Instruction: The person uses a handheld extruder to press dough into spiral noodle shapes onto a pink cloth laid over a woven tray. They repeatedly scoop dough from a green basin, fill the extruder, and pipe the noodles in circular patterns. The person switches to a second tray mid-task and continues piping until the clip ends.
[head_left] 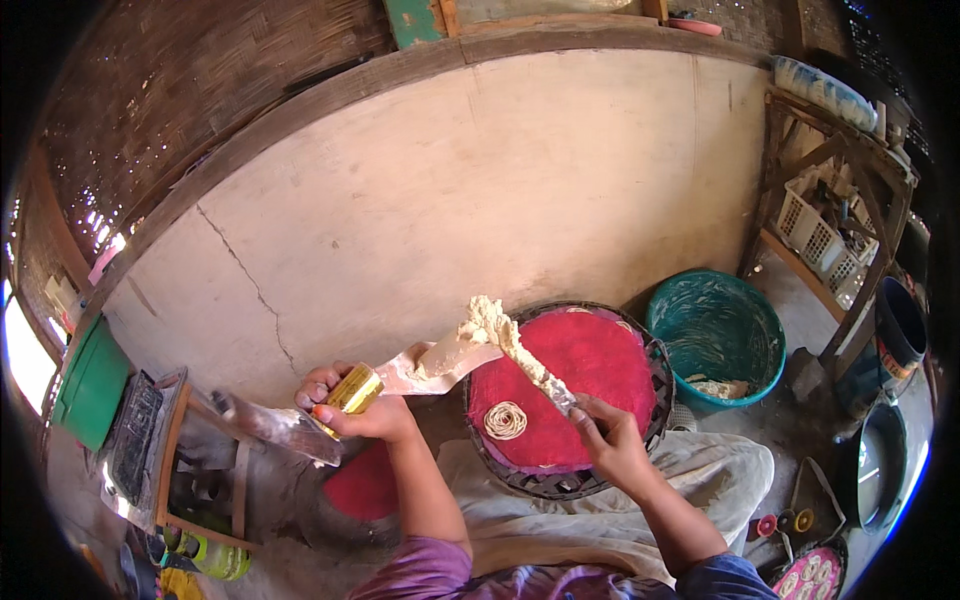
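Left hand point(350, 405) raised, fist wrapped round gold press tube point(352, 390). Right hand point(610, 440) grip pinching knife point(545, 385), scooping pale dough point(487, 322), probably into cloth cone point(440, 365). Red-lined basket point(655, 355) just beyond, right.

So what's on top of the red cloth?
One coil of pale dough lies on the red cloth. The right hand covers the cloth's lower right edge, so anything there is hidden.

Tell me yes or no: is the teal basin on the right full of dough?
No. The teal basin is nearly empty, with only a small clump of dough lying at its bottom.
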